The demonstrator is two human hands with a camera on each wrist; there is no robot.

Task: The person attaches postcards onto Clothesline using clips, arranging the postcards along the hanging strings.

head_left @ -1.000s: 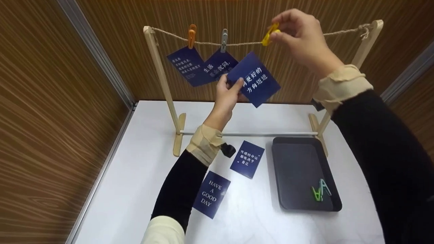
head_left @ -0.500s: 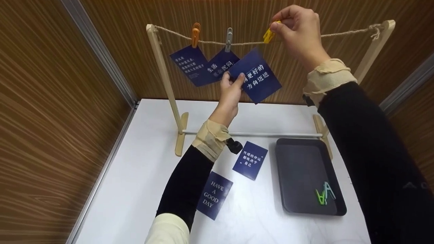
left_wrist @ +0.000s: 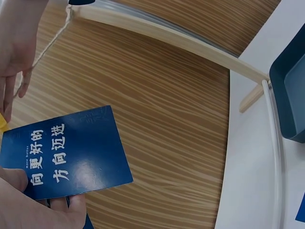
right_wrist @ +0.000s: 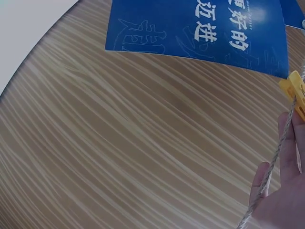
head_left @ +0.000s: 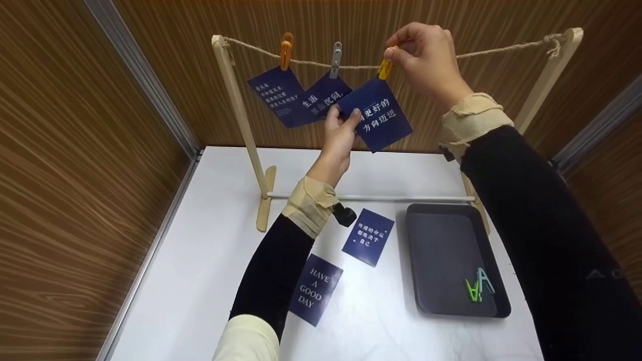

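Fingers (head_left: 401, 52) pinch yellow peg (head_left: 384, 68); grey peg (head_left: 335, 52) beside.

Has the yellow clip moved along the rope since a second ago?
Yes. The yellow clip has shifted left toward the grey clip and now meets the blue card.

A white table (head_left: 210, 260) carries everything. At its 12 o'clock edge stands a wooden rack (head_left: 235, 108), its two feet on the tabletop and a pale rail between them. Just past centre, toward 1 o'clock, a blue card (head_left: 367, 236) lies flat. Another blue card, reading HAVE A GOOD DAY (head_left: 315, 289), lies at about 6 o'clock, partly under a sleeve. At 3 o'clock sits a dark tray (head_left: 441, 240), touching the rack's right foot, with a green peg (head_left: 472, 291) and a pale blue peg (head_left: 484, 281) in its near corner.
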